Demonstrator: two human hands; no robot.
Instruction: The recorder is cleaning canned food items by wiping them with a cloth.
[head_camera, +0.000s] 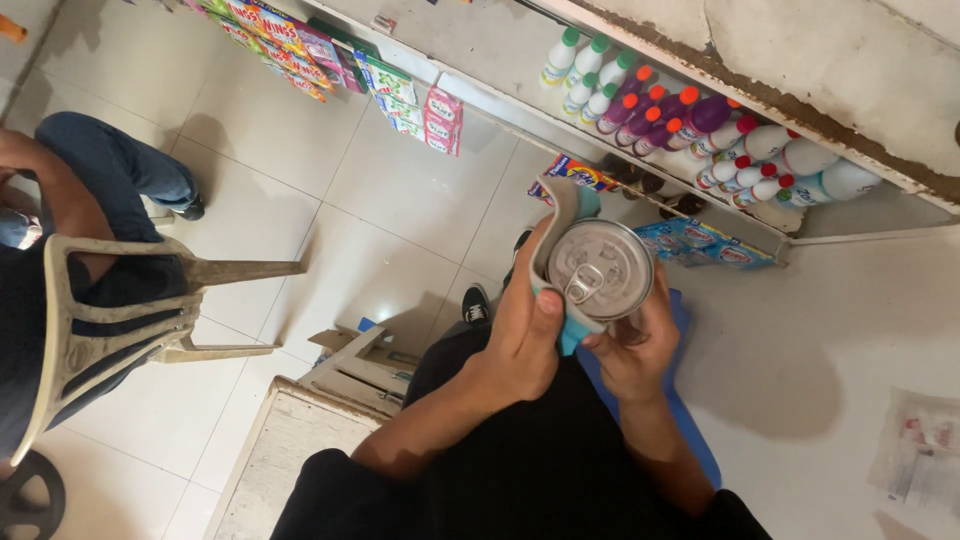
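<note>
Hands: left hand (525, 340) grips the cloth against the can wall, thumb pressed near the rim; right hand (632, 345) cups the can from below and the far side, fingers closed on it. Both are clamped, so the can is braced while the cloth bears on it.
Floor: pale glossy tiles (400, 190) with thin grout lines, hard and reflective.
Shelf: low, white, chipped along its top edge (760, 100); goods stand in rows at the front for reach.
Chair: beige moulded plastic (110, 310), legs splayed; another person in jeans sits on it, well apart.
Tabletop: pale, worn slab (290, 440), corner near the left forearm.
Bottles: white plastic with green, red and orange caps (700, 130), some purple, packed upright.
Cartons: bright printed boxes (400, 95) lined on the floor by the shelf.
Can: round metal, dull silver lid with ring pull (600, 268), held tilted, lid facing the camera, above the lap.
Cloth: soft teal and grey fabric (562, 215), folded around the can's left side.
</note>
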